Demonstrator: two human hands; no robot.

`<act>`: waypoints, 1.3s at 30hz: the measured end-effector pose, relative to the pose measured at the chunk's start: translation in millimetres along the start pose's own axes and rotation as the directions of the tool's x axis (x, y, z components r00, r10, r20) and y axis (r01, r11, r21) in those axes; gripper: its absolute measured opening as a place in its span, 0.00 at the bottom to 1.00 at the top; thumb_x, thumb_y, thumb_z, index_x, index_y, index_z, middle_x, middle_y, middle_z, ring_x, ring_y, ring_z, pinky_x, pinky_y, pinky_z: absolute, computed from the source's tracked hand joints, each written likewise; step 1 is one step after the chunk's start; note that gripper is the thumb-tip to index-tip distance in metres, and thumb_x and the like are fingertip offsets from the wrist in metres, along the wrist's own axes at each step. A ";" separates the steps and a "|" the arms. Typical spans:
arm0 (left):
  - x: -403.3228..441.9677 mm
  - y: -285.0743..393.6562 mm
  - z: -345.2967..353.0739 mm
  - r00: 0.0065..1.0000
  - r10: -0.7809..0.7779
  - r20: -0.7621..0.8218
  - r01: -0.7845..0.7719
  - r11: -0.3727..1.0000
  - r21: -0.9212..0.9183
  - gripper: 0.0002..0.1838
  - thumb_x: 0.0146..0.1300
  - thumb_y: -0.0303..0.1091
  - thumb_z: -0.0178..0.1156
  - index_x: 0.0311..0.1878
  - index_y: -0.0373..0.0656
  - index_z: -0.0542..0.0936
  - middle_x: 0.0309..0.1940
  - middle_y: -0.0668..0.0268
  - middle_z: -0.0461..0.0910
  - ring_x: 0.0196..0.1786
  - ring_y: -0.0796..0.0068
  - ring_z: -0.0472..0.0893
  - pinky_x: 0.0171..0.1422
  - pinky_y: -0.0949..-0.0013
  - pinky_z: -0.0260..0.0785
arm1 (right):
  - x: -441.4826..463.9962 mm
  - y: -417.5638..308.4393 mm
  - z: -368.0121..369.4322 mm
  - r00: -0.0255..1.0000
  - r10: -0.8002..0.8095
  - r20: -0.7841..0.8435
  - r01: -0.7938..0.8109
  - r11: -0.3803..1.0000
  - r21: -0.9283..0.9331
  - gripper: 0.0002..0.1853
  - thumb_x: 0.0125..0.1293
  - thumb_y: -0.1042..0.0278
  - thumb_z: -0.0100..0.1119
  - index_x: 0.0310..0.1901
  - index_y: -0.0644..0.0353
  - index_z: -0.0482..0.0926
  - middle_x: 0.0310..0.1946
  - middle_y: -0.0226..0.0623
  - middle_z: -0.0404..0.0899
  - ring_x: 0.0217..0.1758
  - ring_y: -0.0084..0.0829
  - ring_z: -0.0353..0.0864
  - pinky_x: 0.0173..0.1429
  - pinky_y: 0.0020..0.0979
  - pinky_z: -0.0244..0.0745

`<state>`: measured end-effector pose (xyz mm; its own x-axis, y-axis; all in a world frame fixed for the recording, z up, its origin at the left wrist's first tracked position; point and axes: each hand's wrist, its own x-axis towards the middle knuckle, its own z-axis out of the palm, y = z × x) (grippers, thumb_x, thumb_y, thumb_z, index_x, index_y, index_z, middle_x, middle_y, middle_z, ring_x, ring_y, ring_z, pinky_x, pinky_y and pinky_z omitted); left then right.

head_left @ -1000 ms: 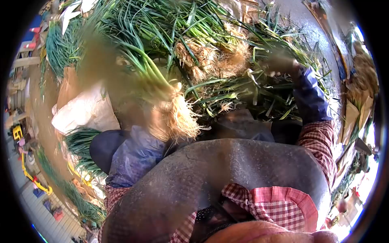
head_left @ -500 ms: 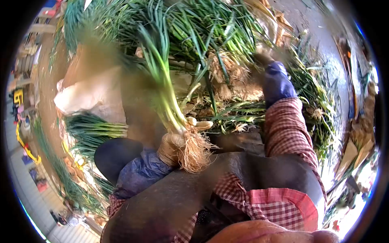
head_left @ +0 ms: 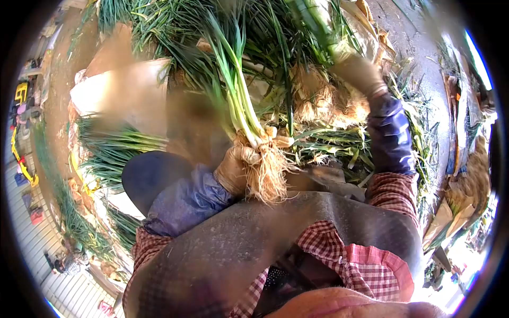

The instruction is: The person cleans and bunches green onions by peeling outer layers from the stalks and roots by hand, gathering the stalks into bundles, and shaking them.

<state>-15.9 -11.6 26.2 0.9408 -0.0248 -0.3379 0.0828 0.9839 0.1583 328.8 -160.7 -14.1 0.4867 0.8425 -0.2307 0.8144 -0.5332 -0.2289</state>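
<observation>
My left hand (head_left: 235, 168), in a tan glove, grips a small bunch of green onions (head_left: 243, 106) near its white ends. The bunch leans upright over my lap, with pale shaggy roots (head_left: 268, 175) hanging beside the fingers. Farther out on the right, my right hand (head_left: 359, 74), gloved too, is closed round more green onion stalks (head_left: 314, 24), which motion smears. Just below that hand lie roots of other onions (head_left: 313, 98). The big heap of green onions (head_left: 185, 32) spreads across the top of the view.
A bundle of green onions (head_left: 119, 146) lies left of my knee, near a pale sheet (head_left: 122, 90). Loose leaves and trimmings (head_left: 339, 143) cover the ground in front of me. Torn brown cardboard (head_left: 461, 196) lies far right. Lens smudges blur parts of the view.
My right hand has lifted from the heap's right side, now with green onion stalks in it. My left hand and its bunch have shifted slightly right and up in the view.
</observation>
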 end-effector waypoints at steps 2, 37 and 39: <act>-2.8 -3.0 0.9 1.000 0.031 0.004 -0.031 0.999 0.031 0.37 0.37 0.24 0.60 0.57 0.38 0.64 0.49 0.41 0.73 0.38 0.58 0.78 0.42 0.62 0.77 | -12.9 -42.0 26.7 0.979 0.120 0.167 -0.135 0.988 0.077 0.28 0.53 0.43 0.61 0.52 0.52 0.71 0.41 0.41 0.77 0.45 0.34 0.77 0.45 0.35 0.74; -9.0 -9.0 4.9 0.999 -0.008 -0.044 0.011 0.997 0.073 0.29 0.45 0.27 0.57 0.56 0.35 0.68 0.50 0.46 0.73 0.41 0.64 0.78 0.46 0.65 0.75 | 57.7 182.9 150.5 0.875 0.457 -0.160 -0.480 0.863 -0.158 0.13 0.63 0.59 0.49 0.47 0.48 0.78 0.51 0.42 0.74 0.53 0.33 0.74 0.50 0.31 0.72; -5.0 -7.0 3.5 0.997 -0.065 -0.044 0.069 0.993 0.094 0.34 0.38 0.27 0.60 0.55 0.38 0.67 0.49 0.46 0.73 0.45 0.59 0.77 0.50 0.60 0.74 | 70.6 191.6 142.2 0.971 0.127 -0.201 -0.201 0.892 -0.404 0.12 0.64 0.60 0.50 0.46 0.47 0.78 0.49 0.40 0.76 0.50 0.32 0.75 0.49 0.30 0.72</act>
<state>-20.0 -19.0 30.1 0.9181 -0.0806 -0.3881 0.1778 0.9588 0.2214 474.3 -214.2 -208.7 0.6400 0.7658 -0.0631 0.7568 -0.6140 0.2241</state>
